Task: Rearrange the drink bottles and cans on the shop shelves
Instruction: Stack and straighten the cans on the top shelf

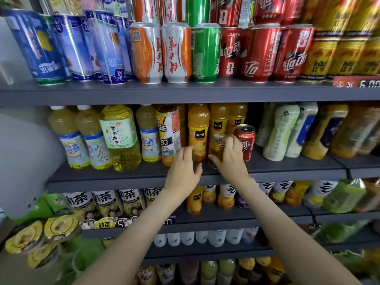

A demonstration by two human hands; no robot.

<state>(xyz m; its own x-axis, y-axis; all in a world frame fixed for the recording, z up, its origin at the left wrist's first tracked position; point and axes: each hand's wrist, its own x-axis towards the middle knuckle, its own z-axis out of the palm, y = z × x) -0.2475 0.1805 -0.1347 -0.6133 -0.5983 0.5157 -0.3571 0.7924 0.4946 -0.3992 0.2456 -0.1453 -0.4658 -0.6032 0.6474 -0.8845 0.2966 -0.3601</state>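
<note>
1. Gold can: stands upright near the front of the middle shelf, roughly at mid-width.
2. Right hand: grips the gold can. The thumb lies on the can's left side and the fingers curl over its upper right edge.
3. Left hand: holds nothing. The fingers are loosely spread and slightly bent, with the tips at the lower part of the orange juice bottle. Contact with the bottle cannot be confirmed.
4. Red can: stands upright just beside the gold can, on its right, partly hidden by the right hand.
5. Orange juice bottle: stands just left of the gold can, with more orange bottles behind both.
6. Iced tea bottle: stands left of the orange juice bottle.
7. Further left on the middle shelf: a large yellow-green bottle and pale yellow bottles.
8. Right of the red can: pale green bottles, leaning in the wide-angle view.
9. Top shelf, left to right: blue cans, orange-and-white cans, a green can, red cola cans and yellow cans, stacked in two tiers.
10. Lower shelf: tea bottles beneath both forearms.
</note>
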